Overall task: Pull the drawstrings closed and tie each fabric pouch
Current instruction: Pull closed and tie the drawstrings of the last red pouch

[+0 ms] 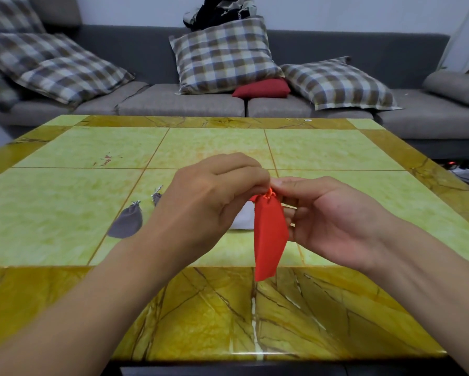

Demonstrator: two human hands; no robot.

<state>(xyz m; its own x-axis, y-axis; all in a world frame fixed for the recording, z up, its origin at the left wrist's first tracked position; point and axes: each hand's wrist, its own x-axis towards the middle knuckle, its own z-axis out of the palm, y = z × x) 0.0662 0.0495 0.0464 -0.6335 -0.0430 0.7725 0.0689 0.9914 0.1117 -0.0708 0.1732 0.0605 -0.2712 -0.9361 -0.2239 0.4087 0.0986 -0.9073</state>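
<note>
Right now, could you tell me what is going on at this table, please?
A person holds a red pouch in the air over the table. The left hand and the right hand both pinch at the gathered neck, where the drawstring sits, so the pouch hangs down. Whether a knot is made yet cannot be told. A grey pouch lies on the table to the left with its neck cinched, a second grey pouch shows partly behind the left hand, and something white lies behind the red pouch.

A single head-worn view is given, aimed forward and down from close above the near edge of the table (65, 147); a sofa (336, 44) is seen beyond its far edge.
</note>
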